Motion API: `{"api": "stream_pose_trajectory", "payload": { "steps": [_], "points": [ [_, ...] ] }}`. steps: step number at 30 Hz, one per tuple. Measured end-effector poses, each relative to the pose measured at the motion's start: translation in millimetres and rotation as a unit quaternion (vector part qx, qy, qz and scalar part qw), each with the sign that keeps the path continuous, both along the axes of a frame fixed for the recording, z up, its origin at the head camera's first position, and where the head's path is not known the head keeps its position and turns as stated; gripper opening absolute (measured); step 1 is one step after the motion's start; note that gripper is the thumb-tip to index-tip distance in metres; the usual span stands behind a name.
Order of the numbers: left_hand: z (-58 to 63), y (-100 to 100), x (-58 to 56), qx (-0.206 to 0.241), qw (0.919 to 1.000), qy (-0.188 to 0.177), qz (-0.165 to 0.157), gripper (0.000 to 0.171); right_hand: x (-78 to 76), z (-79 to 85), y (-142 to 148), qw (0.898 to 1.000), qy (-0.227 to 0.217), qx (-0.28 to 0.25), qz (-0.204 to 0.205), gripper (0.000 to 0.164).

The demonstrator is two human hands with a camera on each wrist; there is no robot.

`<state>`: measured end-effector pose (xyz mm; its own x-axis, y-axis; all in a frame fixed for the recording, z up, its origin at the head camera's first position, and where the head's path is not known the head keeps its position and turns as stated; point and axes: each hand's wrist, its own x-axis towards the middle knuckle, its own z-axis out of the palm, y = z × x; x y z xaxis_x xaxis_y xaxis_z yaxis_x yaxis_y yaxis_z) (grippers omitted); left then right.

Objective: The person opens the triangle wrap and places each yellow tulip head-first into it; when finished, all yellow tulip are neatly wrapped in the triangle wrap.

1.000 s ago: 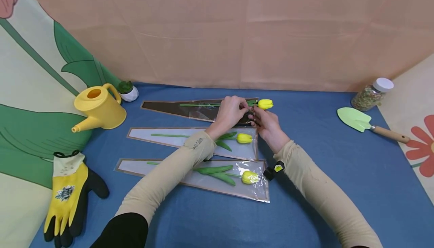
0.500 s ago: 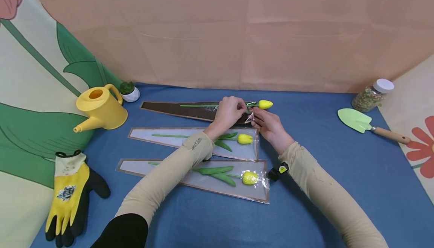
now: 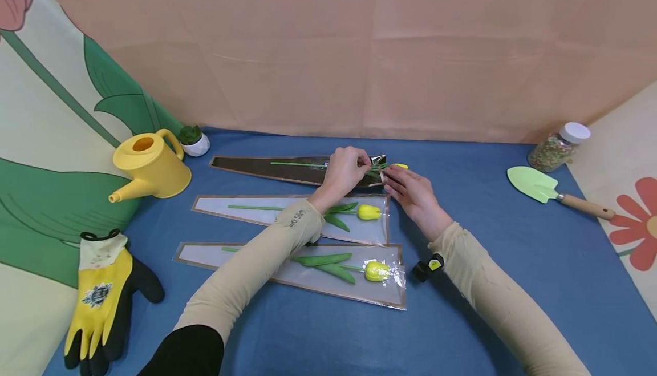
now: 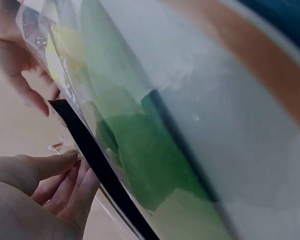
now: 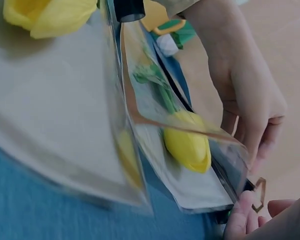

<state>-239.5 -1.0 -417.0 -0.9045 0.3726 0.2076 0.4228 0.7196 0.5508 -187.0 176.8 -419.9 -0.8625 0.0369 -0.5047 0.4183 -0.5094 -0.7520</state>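
Note:
Along the back of the cloth lies a dark flower sleeve (image 3: 267,171) with a brown border. A yellow tulip (image 3: 401,166) lies at it, its green stem along the dark panel. My left hand (image 3: 346,170) pinches the sleeve near its wide end, as the left wrist view also shows. At that end, my right hand (image 3: 413,196) touches the sleeve with its fingertips and covers most of the bloom. A gold-edged film flap (image 5: 260,195) stands by the right fingers; whether they pinch it is unclear. Nearer are two white sleeves (image 3: 267,214) (image 3: 318,284), each with a yellow tulip.
A yellow watering can (image 3: 151,165), a small potted succulent (image 3: 194,140) and a yellow-black glove (image 3: 102,302) lie left. On the right are a jar (image 3: 556,148) with a white lid and a green trowel (image 3: 534,183). A peach backdrop hangs behind the blue cloth.
My right hand has shifted slightly right and its fingers have straightened over the bloom, which is now mostly hidden. The left hand keeps its pinch in nearly the same place.

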Motion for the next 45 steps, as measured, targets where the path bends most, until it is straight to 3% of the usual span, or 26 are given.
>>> {"api": "stream_pose_trajectory", "payload": {
  "steps": [10, 13, 18, 23, 31, 36, 45],
  "points": [
    [-1.0, -0.8, 1.2, 0.001, 1.0, 0.002, -0.006, 0.008, -1.4, 3.6, 21.6, 0.998, 0.012, 0.038, -0.045, 0.051],
    [-0.5, -1.0, 1.8, 0.001, 1.0, 0.001, -0.005, 0.007, -0.8, 2.1, 28.9, 0.996, 0.04, 0.066, -0.051, 0.046],
    [-2.3, -1.4, 1.9, 0.009, 0.9999, -0.001, -0.006, 0.007, -0.5, -6.4, 39.3, 0.98, 0.116, 0.157, -0.043, 0.039],
    [-4.1, -1.4, 1.8, 0.012, 0.9999, 0.001, -0.008, 0.008, -4.2, -11.4, 49.0, 0.97, 0.117, 0.211, -0.015, 0.047],
    [-2.9, -0.7, 1.9, 0.011, 0.9999, 0.0, -0.003, 0.008, -7.6, -12.6, 47.2, 0.971, 0.103, 0.217, 0.002, 0.049],
    [-2.0, 0.0, 2.8, 0.014, 0.9999, -0.007, -0.001, 0.007, -7.8, -12.8, 41.9, 0.966, 0.102, 0.237, 0.019, 0.047],
    [-2.1, -0.2, 2.9, 0.013, 0.9998, -0.018, 0.0, 0.007, -10.8, -16.1, 36.0, 0.968, 0.1, 0.228, 0.017, 0.046]
  ]
}}
